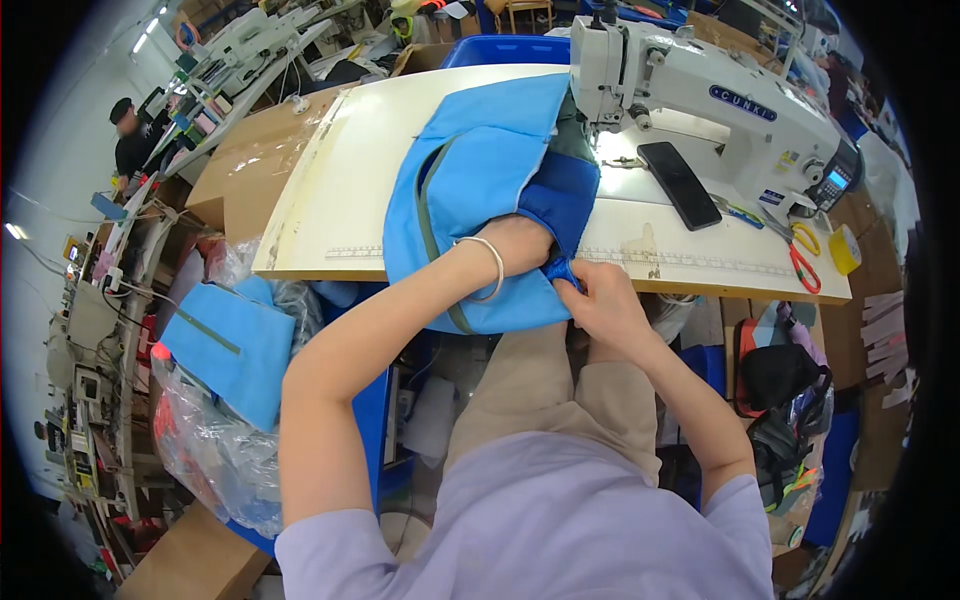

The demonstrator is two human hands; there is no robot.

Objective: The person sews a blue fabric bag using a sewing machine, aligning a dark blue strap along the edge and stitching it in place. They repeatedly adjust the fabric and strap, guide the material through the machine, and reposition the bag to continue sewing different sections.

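A light-blue sewn fabric piece [478, 185] with a dark-blue lining [562, 195] and a grey-green strip lies on the sewing table and hangs over its front edge. My left hand [515, 245] reaches into its opening at the lining; its fingers are hidden in the cloth. Just to the right, my right hand [607, 303] pinches the lining's edge between thumb and fingers. Behind the piece, at its right, stands a white sewing machine [690, 75], its lit needle area close to the cloth's far right edge.
On the table [330, 200] right of the cloth lie a black phone [680, 185], snips [740, 213], red-handled scissors [803, 268] and a yellow tape roll [845, 250]. Similar blue pieces [232, 345] rest on clear plastic at left. Another person [132, 145] is far left.
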